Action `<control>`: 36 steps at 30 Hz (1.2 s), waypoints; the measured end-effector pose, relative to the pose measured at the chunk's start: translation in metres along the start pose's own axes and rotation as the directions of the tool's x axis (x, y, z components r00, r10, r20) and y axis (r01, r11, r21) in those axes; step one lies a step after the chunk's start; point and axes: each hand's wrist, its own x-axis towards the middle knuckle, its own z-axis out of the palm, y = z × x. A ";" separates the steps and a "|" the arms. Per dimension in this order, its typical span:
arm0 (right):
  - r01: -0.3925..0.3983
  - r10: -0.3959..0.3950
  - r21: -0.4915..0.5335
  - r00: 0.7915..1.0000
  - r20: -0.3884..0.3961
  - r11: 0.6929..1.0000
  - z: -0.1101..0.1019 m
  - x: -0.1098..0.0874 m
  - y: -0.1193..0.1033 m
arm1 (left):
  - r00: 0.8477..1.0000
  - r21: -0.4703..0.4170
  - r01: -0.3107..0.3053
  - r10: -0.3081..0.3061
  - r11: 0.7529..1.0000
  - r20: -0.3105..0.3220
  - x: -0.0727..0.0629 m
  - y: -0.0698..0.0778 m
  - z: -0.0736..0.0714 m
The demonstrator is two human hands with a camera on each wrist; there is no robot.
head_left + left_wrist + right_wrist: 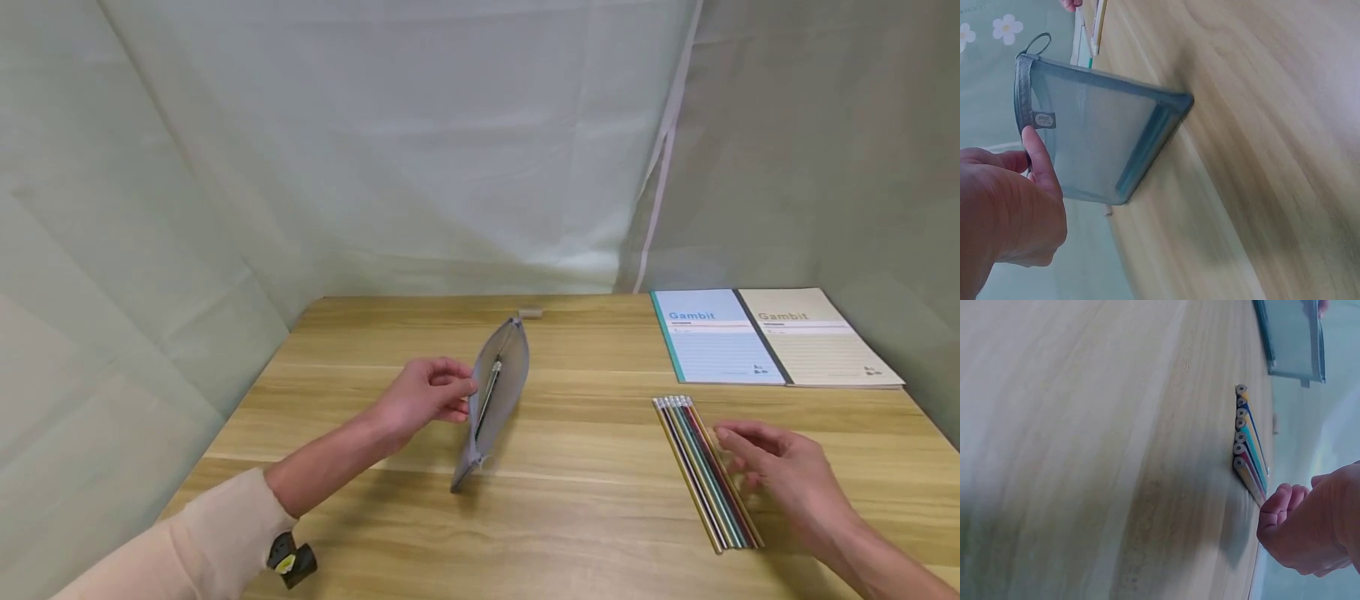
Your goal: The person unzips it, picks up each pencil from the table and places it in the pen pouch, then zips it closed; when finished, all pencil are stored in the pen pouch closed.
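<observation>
A grey-blue mesh zip pouch (pixel 506 383) stands upright on the table with its mouth spread apart. My left hand (pixel 427 393) pinches its near-left rim between thumb and fingers, beside the small label (pixel 1044 120) in the left wrist view. Inside the pouch leans a dark pencil (pixel 489 398), eraser end up. To the right, several pencils (pixel 705 471) in different colours lie side by side in a row, eraser ends away from me. My right hand (pixel 787 467) hovers at the right side of this row, fingers loosely bent, thumb close to the outermost pencil.
Two notebooks, one blue (pixel 716 342) and one cream (pixel 821 337), lie flat at the back right, behind the pencils. A small pale eraser-like block (pixel 530 313) sits near the table's back edge, behind the pouch. Light curtains (pixel 450 150) surround the wooden table (pixel 360 342).
</observation>
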 end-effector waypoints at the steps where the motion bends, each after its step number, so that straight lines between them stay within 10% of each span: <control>1: -0.003 0.003 -0.005 1.000 -0.001 1.000 -0.001 0.000 0.001 | 1.000 0.002 0.001 -0.001 1.000 0.004 0.000 -0.001 0.001; 22: 0.021 -0.028 -0.160 0.999 -0.045 0.987 -0.008 0.002 0.015 | 0.998 0.004 0.022 -0.023 1.000 0.058 -0.003 -0.016 0.018; 36: 0.179 -0.230 -0.367 0.968 -0.099 0.913 0.003 0.005 0.022 | 0.996 0.024 0.051 -0.053 0.998 0.071 -0.007 -0.024 0.026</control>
